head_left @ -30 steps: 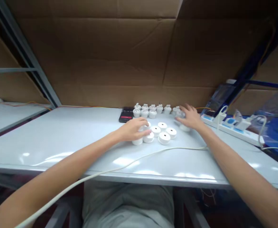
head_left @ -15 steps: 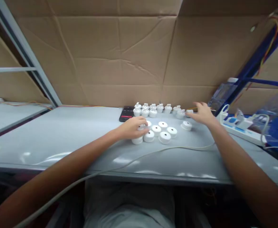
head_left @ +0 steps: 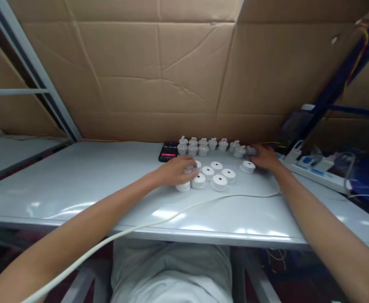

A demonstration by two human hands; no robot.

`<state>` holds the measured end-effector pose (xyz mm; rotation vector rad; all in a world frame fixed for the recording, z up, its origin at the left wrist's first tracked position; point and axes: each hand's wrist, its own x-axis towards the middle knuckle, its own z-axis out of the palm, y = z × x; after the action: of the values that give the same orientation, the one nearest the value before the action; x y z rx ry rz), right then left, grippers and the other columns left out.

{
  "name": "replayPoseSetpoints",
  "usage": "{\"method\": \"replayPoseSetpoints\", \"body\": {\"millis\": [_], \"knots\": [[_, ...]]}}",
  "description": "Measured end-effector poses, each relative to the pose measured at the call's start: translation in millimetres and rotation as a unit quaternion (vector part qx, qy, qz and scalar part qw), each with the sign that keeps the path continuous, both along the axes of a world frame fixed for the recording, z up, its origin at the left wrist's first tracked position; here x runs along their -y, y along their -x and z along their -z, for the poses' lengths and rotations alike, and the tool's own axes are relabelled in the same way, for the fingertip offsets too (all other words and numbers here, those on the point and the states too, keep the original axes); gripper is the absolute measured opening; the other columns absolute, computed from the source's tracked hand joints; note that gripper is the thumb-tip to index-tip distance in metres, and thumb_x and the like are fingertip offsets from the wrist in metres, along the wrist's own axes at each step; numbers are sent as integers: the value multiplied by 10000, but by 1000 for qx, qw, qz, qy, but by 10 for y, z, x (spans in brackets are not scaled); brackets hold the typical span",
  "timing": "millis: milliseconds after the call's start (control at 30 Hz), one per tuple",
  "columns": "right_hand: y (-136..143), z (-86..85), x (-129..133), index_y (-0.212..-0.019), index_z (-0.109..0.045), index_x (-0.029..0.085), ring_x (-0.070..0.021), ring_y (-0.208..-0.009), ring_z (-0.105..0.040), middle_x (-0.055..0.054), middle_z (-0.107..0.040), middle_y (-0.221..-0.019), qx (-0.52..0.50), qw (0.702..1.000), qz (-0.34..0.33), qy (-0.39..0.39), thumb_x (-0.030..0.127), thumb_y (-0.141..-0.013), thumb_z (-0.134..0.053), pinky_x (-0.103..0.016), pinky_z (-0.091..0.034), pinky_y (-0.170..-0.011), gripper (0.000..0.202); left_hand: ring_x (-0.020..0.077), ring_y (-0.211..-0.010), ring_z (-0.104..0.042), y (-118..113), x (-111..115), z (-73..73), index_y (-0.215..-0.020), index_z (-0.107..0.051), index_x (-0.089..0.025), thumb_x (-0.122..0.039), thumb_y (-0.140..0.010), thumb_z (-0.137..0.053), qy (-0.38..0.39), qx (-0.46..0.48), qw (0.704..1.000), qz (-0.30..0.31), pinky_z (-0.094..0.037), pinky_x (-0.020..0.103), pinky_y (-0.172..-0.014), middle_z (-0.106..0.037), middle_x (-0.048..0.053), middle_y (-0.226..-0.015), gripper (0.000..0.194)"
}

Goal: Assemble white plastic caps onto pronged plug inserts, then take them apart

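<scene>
My left hand (head_left: 178,170) lies among several white round caps with a dark centre hole, its thumb and fingers curled around one cap that they partly cover. Beside it stand other caps, such as the near white cap (head_left: 219,182) and another white cap (head_left: 198,180). At the right end of the back row, my right hand (head_left: 264,157) has its fingers closed on a small white fitting (head_left: 251,150), blurred and partly hidden. Just in front of that hand sits a separate white cap (head_left: 248,166). White fittings with raised tops (head_left: 203,147) stand in rows behind the caps.
A phone (head_left: 168,151) with a lit timer lies left of the fittings. A white cable (head_left: 184,209) crosses the grey table (head_left: 109,168). To the right is a power strip (head_left: 320,176) with plugs. Cardboard (head_left: 187,75) walls the back.
My right hand has come down and closed on the white fitting at the row's right end; before, it hovered there with fingers apart. My left hand has stayed put.
</scene>
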<state>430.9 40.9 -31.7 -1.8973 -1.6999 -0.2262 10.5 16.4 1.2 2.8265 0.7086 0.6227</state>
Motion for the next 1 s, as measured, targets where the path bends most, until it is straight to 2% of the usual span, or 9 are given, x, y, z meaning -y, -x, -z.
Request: {"method": "replayPoseSetpoints", "body": {"millis": [167,300,467,600,700,767,833,933,1000], "knots": [[39,5,29,-1141,-623,157,-383,-994,-666,-239,-721,-1076,-26,996,78,47,296,-775,-707,-472,-493,-861,400,252,-1046,-683,-3,16,-15,-1109,-694,-152,-386,-1004,-525,1,-14,1000,-2,-533,347,-902,-707,134,-1146,308],[133,-72,97,-1073,-636,174,-377,-1053,-670,-211,-717,-1071,-62,990,123,38,337,-799,-689,-481,-499,-907,324,250,-1034,-680,-1,18,-11,-1114,-693,-158,-382,-1008,-515,-3,-18,1000,-6,-536,362,-910,-705,131,-1157,304],[294,-335,175,-1149,-626,148,-410,-1208,-616,-236,-685,-1181,-193,971,124,-63,329,-824,-651,-580,-438,-1068,373,258,-1100,-672,3,-4,26,-1138,-689,-160,-384,-1005,-527,-10,3,1000,6,-533,372,-968,-681,142,-1225,307],[663,-501,232,-1227,-615,153,-298,-1033,-719,-171,-716,-1196,-275,960,-16,-54,281,-892,-544,-490,-589,-940,366,302,-1294,-587,-22,24,20,-1323,-600,-138,-359,-978,-577,-32,53,998,2,-477,435,-1106,-591,188,-1401,411],[1168,-492,383,-1127,-706,225,-228,-924,-752,-65,-764,-1144,-307,937,-166,15,320,-861,-654,-389,-643,-858,288,304,-1373,-537,-66,94,-4,-1530,-395,-172,-395,-959,-629,-28,103,994,-19,-455,445,-1138,-501,186,-1533,656],[1519,-459,520,-1203,-702,239,-235,-912,-757,-65,-764,-1167,-342,874,-325,118,403,-905,-660,-422,-641,-871,343,294,-1304,-594,-98,143,-16,-1530,-399,-202,-435,-955,-648,-7,115,993,-19,-491,420,-1081,-565,155,-1487,669],[1760,-439,622,-1190,-724,255,-247,-964,-753,-57,-767,-1180,-311,840,-407,181,497,-934,-645,-402,-636,-856,361,278,-1146,-675,-122,178,-21,-1440,-510,-210,-466,-967,-630,15,96,995,-15,-528,385,-967,-691,117,-1305,551],[1754,-430,598,-1154,-731,238,-254,-961,-750,-74,-771,-1148,-289,860,-393,148,563,-938,-623,-401,-633,-836,406,230,-876,-701,-135,193,-30,-1300,-603,-199,-486,-973,-602,30,82,996,-35,-518,333,-786,-748,65,-1023,436],[1515,-411,468,-1087,-724,205,-254,-924,-747,-99,-774,-1068,-268,914,-300,58,560,-948,-588,-423,-627,-847,404,209,-809,-673,-131,189,-44,-1255,-611,-183,-474,-951,-616,18,105,993,-58,-493,314,-740,-725,50,-946,420]]}}
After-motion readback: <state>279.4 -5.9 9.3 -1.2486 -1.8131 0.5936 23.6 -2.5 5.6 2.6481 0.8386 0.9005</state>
